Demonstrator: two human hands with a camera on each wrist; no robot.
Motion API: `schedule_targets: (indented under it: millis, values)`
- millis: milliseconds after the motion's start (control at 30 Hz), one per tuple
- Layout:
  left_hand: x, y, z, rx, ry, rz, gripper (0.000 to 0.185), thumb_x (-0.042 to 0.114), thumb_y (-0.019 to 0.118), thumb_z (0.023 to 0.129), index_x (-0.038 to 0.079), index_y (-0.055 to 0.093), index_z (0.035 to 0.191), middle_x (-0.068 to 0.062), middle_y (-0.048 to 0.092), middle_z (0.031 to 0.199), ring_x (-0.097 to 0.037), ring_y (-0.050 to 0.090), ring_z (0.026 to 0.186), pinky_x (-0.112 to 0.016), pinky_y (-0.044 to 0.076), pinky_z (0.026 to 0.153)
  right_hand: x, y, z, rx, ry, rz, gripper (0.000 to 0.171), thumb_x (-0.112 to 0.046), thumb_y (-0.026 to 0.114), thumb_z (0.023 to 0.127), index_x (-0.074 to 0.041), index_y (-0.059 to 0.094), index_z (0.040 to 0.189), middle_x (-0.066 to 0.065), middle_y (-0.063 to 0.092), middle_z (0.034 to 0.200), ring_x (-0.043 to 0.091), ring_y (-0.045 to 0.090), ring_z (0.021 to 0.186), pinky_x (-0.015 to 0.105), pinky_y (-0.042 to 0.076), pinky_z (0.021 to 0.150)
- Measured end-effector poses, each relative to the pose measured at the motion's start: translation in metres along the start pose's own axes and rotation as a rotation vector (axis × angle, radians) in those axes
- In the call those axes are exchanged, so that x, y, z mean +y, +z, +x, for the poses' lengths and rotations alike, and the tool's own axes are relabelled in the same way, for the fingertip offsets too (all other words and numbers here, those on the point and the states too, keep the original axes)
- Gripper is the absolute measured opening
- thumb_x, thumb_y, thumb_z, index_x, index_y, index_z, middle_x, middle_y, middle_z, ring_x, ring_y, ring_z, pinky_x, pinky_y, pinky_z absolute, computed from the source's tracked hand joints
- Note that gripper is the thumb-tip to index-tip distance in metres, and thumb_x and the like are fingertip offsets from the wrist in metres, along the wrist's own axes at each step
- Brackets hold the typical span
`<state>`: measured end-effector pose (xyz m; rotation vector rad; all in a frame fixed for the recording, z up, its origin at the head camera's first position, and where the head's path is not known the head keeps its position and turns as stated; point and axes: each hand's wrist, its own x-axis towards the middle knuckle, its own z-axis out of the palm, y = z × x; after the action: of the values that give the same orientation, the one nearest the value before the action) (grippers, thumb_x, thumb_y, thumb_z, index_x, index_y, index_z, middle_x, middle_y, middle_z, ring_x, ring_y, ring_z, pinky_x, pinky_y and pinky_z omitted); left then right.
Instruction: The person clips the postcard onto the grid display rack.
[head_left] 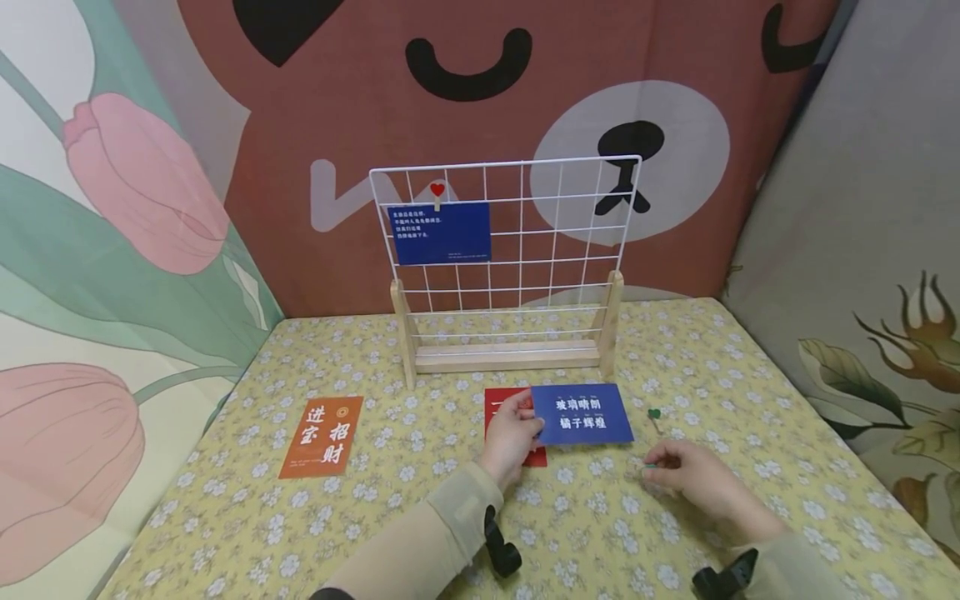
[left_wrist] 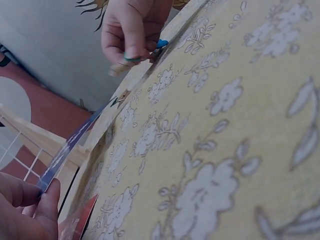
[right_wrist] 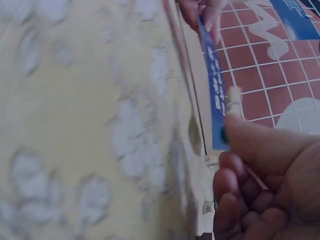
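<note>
Before the white wire grid [head_left: 517,242] (thin coated metal) in its pale bare-wood stand [head_left: 510,354], a matt floral cloth [head_left: 375,517] carries smooth, faintly glossy paper cards: blue [head_left: 583,414], red [head_left: 497,403], orange [head_left: 322,436].

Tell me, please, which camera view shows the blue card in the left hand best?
The head view: the blue card faces the camera, its print visible, pinched by the left hand. Both wrist views catch it only edge-on, as a thin blue strip.
</note>
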<state>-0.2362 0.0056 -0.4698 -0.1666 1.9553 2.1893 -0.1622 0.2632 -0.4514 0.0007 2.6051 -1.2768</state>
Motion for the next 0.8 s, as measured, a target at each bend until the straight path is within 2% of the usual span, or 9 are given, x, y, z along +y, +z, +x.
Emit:
schedule_targets:
  millis: [133,267,400,567,700,800]
  values:
    - [0.002,-0.001,0.0,0.0,0.002,0.002,0.055,-0.007,0.058,0.089,0.013,0.05,0.139,-0.011,0.056,0.095,-0.016,0.055,0.068,-0.024,0.046,0.054,-0.005,-0.004,0.001,-0.008,0.037,0.112,0.031,-0.024,0.07,0.089,-0.001,0.061,0.108,0.007,0.062,0.1,0.02,0.057,0.089,0.033,0.049,0.073]
    - [0.004,-0.002,-0.001,-0.009,0.018,0.002,0.055,-0.007,0.058,0.089,0.012,0.048,0.14,-0.01,0.056,0.096,-0.016,0.054,0.068,-0.025,0.046,0.054,-0.012,-0.007,0.003,-0.018,0.034,0.236,0.035,-0.024,0.066,0.093,0.004,0.057,0.112,0.009,0.062,0.106,0.019,0.057,0.094,0.036,0.049,0.079]
    - [0.007,-0.005,-0.001,-0.014,0.031,0.011,0.055,-0.006,0.057,0.09,0.013,0.048,0.14,-0.009,0.057,0.098,-0.016,0.058,0.075,-0.026,0.05,0.059,-0.019,-0.009,0.005,0.006,0.005,0.323,0.036,-0.022,0.063,0.095,0.006,0.055,0.115,0.01,0.062,0.108,0.017,0.059,0.095,0.039,0.049,0.086]
    - [0.01,-0.009,0.0,-0.023,0.041,0.015,0.057,-0.005,0.057,0.091,0.015,0.045,0.143,-0.009,0.055,0.1,-0.017,0.056,0.077,-0.027,0.049,0.063,-0.027,-0.011,0.007,0.04,-0.016,0.324,0.042,-0.026,0.06,0.096,0.005,0.054,0.123,0.017,0.06,0.119,0.023,0.056,0.107,0.05,0.042,0.095]
    - [0.012,-0.012,0.001,-0.026,0.053,0.021,0.06,-0.004,0.058,0.091,0.015,0.042,0.145,-0.01,0.053,0.1,-0.015,0.053,0.075,-0.029,0.049,0.065,-0.033,-0.011,0.01,0.052,-0.028,0.321,0.052,-0.034,0.058,0.097,0.004,0.05,0.132,0.023,0.049,0.136,0.036,0.044,0.125,0.058,0.033,0.102]
    - [0.013,-0.013,0.002,-0.032,0.063,0.018,0.061,-0.004,0.058,0.091,0.013,0.04,0.146,-0.01,0.053,0.098,-0.015,0.051,0.072,-0.029,0.049,0.064,-0.038,-0.012,0.012,0.061,-0.054,0.337,0.059,-0.038,0.056,0.097,0.004,0.046,0.137,0.024,0.04,0.144,0.04,0.035,0.133,0.06,0.029,0.106]
